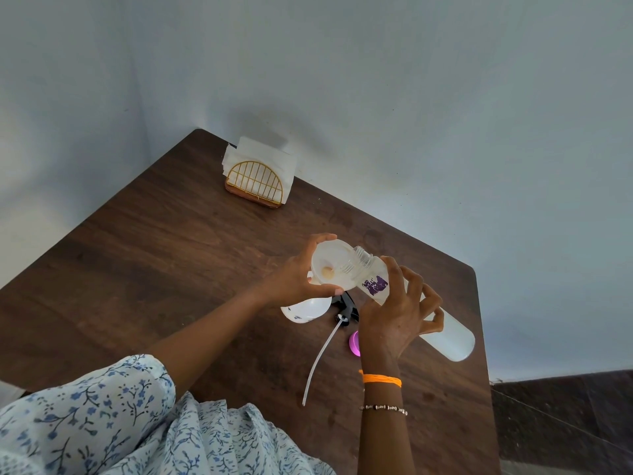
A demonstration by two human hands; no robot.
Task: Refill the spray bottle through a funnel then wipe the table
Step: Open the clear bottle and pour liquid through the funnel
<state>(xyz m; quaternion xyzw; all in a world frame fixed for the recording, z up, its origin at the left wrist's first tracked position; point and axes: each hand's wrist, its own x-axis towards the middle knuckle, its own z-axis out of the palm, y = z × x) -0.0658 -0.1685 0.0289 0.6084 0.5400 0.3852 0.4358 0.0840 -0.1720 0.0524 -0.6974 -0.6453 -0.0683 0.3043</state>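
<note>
Well, spray bottle point(306, 310) white, blue-flecked, perhaps uncapped, under funnel point(334, 265).

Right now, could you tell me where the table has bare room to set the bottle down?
Bare wood lies left of the left hand, toward the napkin holder. It is crowded under the hands: spray bottle, sprayer head, pink cap.

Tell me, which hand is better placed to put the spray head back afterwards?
Probably the left hand: it only holds the funnel, close above the spray head. The right hand grips the tilted refill bottle.
</note>
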